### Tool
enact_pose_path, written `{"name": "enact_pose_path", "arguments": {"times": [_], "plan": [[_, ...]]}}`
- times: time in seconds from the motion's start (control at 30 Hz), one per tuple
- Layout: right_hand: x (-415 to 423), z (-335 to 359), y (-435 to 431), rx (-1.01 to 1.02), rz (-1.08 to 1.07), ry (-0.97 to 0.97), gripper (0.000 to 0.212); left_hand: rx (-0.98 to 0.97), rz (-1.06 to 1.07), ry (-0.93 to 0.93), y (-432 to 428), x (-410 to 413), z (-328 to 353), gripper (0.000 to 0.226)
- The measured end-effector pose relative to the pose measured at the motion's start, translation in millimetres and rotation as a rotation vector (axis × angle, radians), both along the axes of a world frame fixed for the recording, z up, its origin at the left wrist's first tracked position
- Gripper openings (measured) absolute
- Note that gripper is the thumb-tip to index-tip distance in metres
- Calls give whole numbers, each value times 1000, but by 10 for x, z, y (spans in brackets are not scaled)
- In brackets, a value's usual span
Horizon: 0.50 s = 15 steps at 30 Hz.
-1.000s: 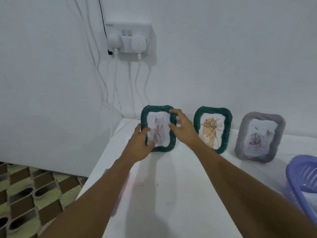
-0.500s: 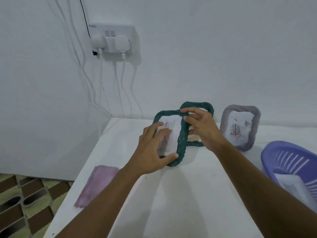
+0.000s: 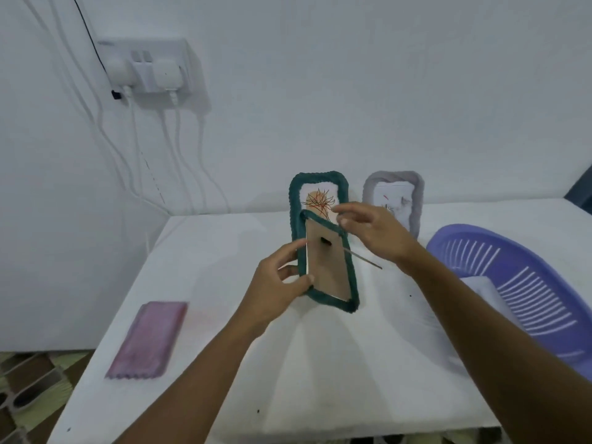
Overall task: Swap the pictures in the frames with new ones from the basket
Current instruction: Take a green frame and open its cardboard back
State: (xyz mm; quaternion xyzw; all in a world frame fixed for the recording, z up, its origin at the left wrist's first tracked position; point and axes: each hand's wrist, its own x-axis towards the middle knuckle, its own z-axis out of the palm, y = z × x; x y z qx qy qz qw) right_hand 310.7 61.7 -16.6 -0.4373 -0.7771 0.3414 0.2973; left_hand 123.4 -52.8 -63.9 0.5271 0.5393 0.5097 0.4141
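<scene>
pink cloth lies on white table, wall socket above.

place: home room | signs: white wall socket with 2 white chargers, brown-and-green patterned floor tiles, plain white table

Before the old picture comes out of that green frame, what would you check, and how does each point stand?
1. Frame held firmly: ok, the left hand grips its left edge.
2. Back turned to the person: ok, the cardboard backing shows.
3. Right hand has hold of the backing: cannot tell; its fingers are at the top corner.
4. Old picture inside: cannot tell, the front is hidden.
5. New pictures within reach: ok, the basket at the right holds white paper.
6. Other frames safe: ok, the other green frame and the grey frame lean on the wall.
</scene>
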Motion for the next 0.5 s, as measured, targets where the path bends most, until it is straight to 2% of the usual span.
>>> {"name": "enact_pose_path", "arguments": {"times": [0.13,0.2,0.27,0.33,0.5], "plan": [[272,-327,-212,-138,54,-191,30,-79,-45,-275,-143,-11,-208,56],[328,-499,-382,-213,63,-138,31,-124,-69,-357,-188,-35,-361,65],[328,-671,-528,-246,23,-39,34,-168,-77,-329,-225,-65,-511,71],[327,-859,-612,-208,-38,-25,40,-187,-76,-128,-271,-89,-619,74],[349,-1169,-770,-88,-71,-152,44,-114,-80,680,-345,-84,-794,86]]}}
